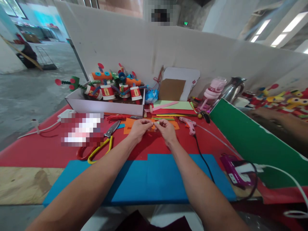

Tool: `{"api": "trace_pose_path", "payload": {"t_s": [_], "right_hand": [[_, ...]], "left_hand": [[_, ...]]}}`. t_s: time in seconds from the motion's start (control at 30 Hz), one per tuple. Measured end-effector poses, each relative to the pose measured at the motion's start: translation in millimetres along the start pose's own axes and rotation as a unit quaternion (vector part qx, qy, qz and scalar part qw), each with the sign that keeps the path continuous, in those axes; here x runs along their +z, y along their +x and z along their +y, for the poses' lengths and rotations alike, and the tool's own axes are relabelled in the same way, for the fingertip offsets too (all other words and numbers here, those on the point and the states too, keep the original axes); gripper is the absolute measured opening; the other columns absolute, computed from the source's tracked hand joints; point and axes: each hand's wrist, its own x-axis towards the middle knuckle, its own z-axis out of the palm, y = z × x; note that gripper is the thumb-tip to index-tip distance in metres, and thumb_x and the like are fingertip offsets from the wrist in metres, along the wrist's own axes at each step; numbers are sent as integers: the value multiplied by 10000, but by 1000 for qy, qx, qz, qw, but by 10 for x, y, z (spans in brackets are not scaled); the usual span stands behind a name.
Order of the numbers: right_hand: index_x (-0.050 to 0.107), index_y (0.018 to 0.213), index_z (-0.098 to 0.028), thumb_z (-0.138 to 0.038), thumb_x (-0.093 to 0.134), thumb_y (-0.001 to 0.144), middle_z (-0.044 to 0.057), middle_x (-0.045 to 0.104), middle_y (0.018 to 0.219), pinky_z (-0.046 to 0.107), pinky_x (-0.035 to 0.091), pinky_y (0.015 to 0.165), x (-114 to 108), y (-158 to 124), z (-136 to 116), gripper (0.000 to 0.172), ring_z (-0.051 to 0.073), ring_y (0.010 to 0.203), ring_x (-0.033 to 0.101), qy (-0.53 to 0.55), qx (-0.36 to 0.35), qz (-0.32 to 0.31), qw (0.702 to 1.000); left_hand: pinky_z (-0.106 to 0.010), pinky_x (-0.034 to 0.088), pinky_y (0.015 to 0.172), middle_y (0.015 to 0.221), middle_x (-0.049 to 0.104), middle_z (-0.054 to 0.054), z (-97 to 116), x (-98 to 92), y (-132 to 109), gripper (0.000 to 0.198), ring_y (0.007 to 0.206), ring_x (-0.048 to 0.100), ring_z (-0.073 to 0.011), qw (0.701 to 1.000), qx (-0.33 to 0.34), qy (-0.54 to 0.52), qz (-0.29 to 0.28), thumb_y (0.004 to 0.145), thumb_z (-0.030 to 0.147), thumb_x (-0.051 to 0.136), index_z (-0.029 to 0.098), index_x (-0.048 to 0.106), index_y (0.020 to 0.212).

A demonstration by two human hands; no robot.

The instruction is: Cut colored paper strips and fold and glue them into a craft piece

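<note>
My left hand [140, 129] and my right hand [166, 130] meet over the middle of the table, fingertips close together. Both are closed in a pinch. Something small and pale shows at the right fingertips, too small to name. Beneath them lie orange paper pieces [176, 125], partly hidden by the hands. Left of my left hand rest large scissors [112, 129] with red and yellow handles, blades apart. A pink hot glue gun [191, 125] lies to the right of my right hand, its black cord running toward the table's front.
A white box [106, 106] of paper-cup figures stands back left. Coloured paper sheets [178, 106], a pink bottle [213, 91] and a metal jug [232, 89] are behind. At right are a green panel [255, 141] and purple power strip [231, 171]. Blue sheets [168, 179] cover the front edge.
</note>
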Motion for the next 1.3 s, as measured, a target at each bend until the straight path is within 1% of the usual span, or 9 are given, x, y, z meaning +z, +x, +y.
{"api": "trace_pose_path", "payload": {"t_s": [0.1,0.2,0.27,0.37,0.5,0.57,0.87,1.13,1.3], "right_hand": [[590,640,-208,-334,690,674,-42,590,537,246,455,565,14,-35,-33,164,116,513,548,-104,-73,19,992],[593,633,-212,-309,651,701,-37,593,537,246,455,576,28,-54,-67,132,122,526,554,-149,-97,50,983],[587,651,-207,-352,631,722,-35,593,546,244,466,563,22,-42,-65,167,119,519,557,-92,-80,75,990],[574,689,-199,-422,637,727,-41,589,581,243,490,549,-7,3,-19,234,100,497,546,51,-22,89,994],[577,711,-199,-338,774,600,-51,614,627,228,515,583,-17,39,55,265,82,533,565,156,79,13,985],[592,734,-206,-291,797,569,-62,624,645,220,526,611,-5,35,73,277,75,559,578,185,94,-14,978],[621,751,-213,-276,823,564,-70,638,652,242,549,710,3,15,87,283,72,600,593,223,91,-42,970],[631,783,-208,-316,842,559,-56,661,679,245,553,734,9,9,99,326,87,656,627,219,86,-54,970],[622,787,-211,-314,830,579,-54,656,675,239,551,694,19,1,96,311,92,646,630,198,77,-45,976]], "left_hand": [[-216,335,468,492,549,39,-12,14,-10,275,442,427,-57,1000,5,10,14,476,303,815,143,624,593],[-220,340,478,484,539,41,-20,23,-9,272,450,434,-63,999,14,13,29,500,317,806,147,617,596],[-221,347,488,491,542,41,-19,26,-8,277,456,437,-63,999,21,4,29,504,324,805,147,619,608],[-222,365,507,509,556,40,-11,30,-13,295,471,453,-64,999,25,-21,13,494,325,814,148,629,640],[-226,398,533,550,588,25,-7,45,-33,344,507,497,-74,999,18,-48,-4,466,352,833,142,635,654],[-226,409,537,569,604,16,-9,50,-38,364,516,512,-77,998,14,-55,-7,448,364,841,140,635,647],[-219,384,516,557,582,23,-26,35,-21,321,498,485,-66,999,33,-29,-6,504,352,828,143,633,651],[-204,385,507,544,599,18,25,61,-49,339,494,488,-62,999,35,-24,7,462,337,842,127,636,629],[-203,396,509,531,598,19,25,71,-56,304,489,497,-65,999,28,-27,15,465,297,827,122,643,631]]}}
